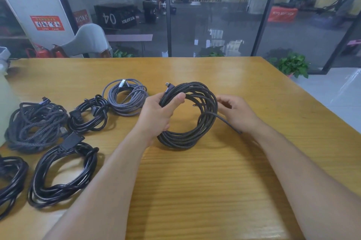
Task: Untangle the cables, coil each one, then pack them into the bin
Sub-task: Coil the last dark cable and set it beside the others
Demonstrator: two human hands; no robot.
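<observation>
Along the left edge of the wooden table [224, 181] lie the finished coils: a partly cropped black coil [9, 179] at the near corner, a bulky dark braided bundle [35, 124] behind it, a large black coil with a box-shaped adapter [62, 171], a small black coil knotted on itself [88, 115], and a grey braided coil [126, 97] with a silver plug. No bin can be positively identified; a pale translucent object at the far left edge may be part of one, but this cannot be confirmed.

Centre: the left hand [158, 114] grips the dark braided cable coil [189, 114] on its left side, fingers curled round the gathered turns and thumb pressed across the top. An angled connector stands up just above that grip. The coil's lower arc appears to rest on the table.

Right: the right hand [236, 112] is loosely curled at the coil's right side, with the free tail of the cable running under its palm toward the wrist. Whether the fingers actually pinch the tail cannot be told.

Assessment: the braided jacket looks light, flexible and grippy rather than slick, yet springy enough that the turns would splay if released. The sound hold is round the whole bundle, as the left hand has it, not a single strand or the connector. The tail is not yet secured.
</observation>
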